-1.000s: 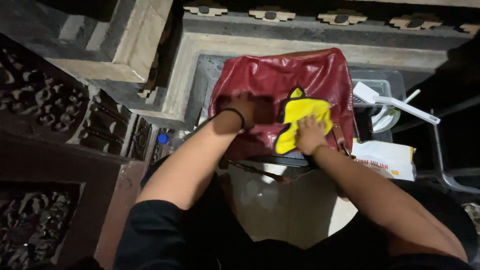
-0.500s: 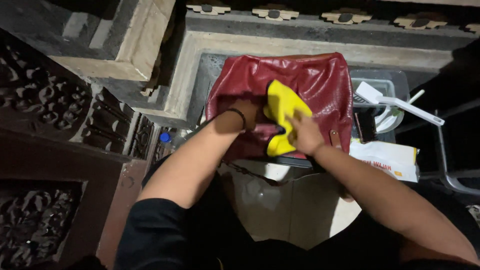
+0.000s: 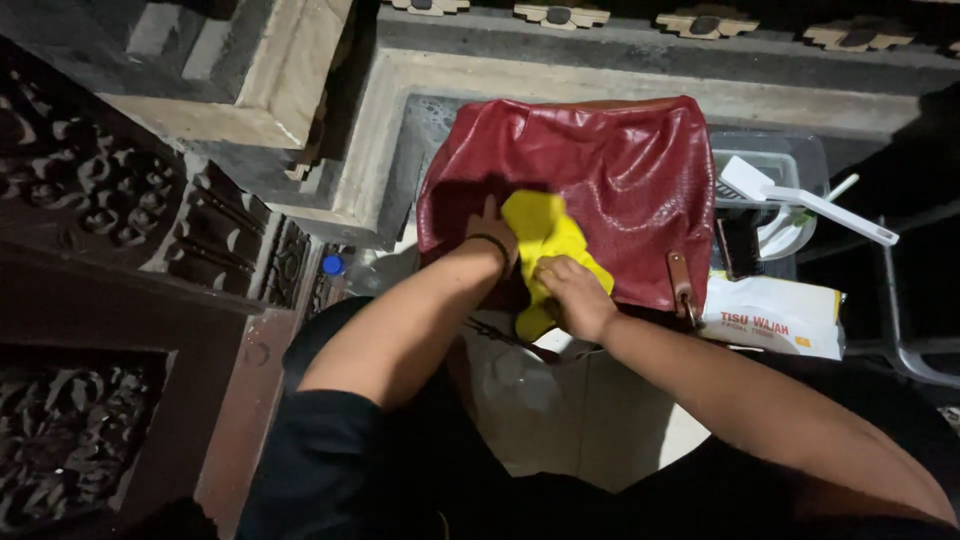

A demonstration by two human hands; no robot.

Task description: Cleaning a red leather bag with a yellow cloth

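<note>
Below the head camera, on a pale surface beside a stone ledge, lies a red textured handbag, flat and spread wide, its tan strap tab hanging at the lower right edge. On the bag's lower left part sits a yellow cloth, bunched and folded, touching the leather. The right hand is closed over the near end of the cloth, fingers curled around it and pressing it to the bag. The left hand, with a dark band at its wrist, lies flat on the bag just beside the cloth, fingers spread and gripping nothing, so it seems to steady the bag. Judging from this, the step in hand is wiping the bag's face with the cloth, with the lower left corner under way and the wide upper and right areas not yet covered. A further stroke would call for keeping the left palm firm so the soft leather does not slide or wrinkle, and for holding the cloth flat instead of balled. Right of the bag stand a clear plastic tub with a white brush handle across it, and a white tissue pack near the strap tab.
</note>
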